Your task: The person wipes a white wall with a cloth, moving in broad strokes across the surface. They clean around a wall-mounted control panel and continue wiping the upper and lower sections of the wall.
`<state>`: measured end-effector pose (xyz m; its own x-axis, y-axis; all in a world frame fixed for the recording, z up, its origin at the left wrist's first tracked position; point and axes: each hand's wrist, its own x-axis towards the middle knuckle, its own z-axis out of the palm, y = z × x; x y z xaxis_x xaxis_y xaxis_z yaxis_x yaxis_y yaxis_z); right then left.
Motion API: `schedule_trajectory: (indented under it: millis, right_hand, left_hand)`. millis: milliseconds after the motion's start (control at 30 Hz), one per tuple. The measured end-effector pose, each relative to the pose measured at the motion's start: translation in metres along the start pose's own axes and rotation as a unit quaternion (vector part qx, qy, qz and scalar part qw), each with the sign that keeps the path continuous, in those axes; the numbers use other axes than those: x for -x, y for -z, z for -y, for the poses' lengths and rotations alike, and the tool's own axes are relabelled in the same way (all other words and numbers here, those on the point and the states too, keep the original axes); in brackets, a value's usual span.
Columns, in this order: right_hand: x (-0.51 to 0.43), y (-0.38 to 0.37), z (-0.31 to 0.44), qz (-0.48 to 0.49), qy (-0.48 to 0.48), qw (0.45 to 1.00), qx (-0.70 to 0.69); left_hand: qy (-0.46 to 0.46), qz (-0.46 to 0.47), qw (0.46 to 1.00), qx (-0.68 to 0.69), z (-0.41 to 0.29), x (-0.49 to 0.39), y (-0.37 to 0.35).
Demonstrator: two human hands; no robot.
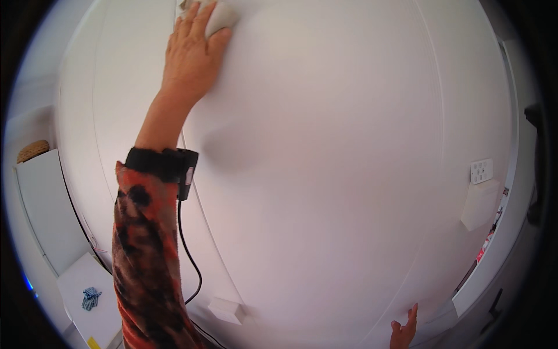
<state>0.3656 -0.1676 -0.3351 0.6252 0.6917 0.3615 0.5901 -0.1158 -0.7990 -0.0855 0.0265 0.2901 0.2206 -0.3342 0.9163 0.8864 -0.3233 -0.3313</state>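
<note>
My left hand (192,52) is raised high, its palm side pressed toward a smooth white panel (327,152). Under its fingers is a pale beige cloth (223,18), partly hidden by the hand and cut off by the upper picture edge. A black strap with a small box (187,174) sits around that wrist, over a red and black patterned sleeve, and a black cable hangs from it. Low at the right, my right hand (403,333) is only partly in view. Its visible fingers are spread in front of the panel, with nothing seen in them.
A white remote control (481,171) sits in a white holder (479,205) on the panel's right. Low down is a small white box (226,310). At left, a checked blue cloth (90,299) lies on a white table (80,275); a woven basket (34,151) tops a white cabinet (48,209).
</note>
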Motion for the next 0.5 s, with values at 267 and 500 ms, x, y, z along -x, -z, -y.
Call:
schedule_trajectory:
  millis: [267,500]
  right_hand:
    - [-0.009,-0.002,0.004,-0.02,0.092,0.991,0.09]
    - [-0.013,0.015,0.003,0.027,0.052,0.998,-0.001]
  left_hand:
    - [0.051,0.006,0.999,0.012,0.04,0.053,0.019]
    - [0.128,0.057,0.99,-0.001,0.018,0.075,0.019]
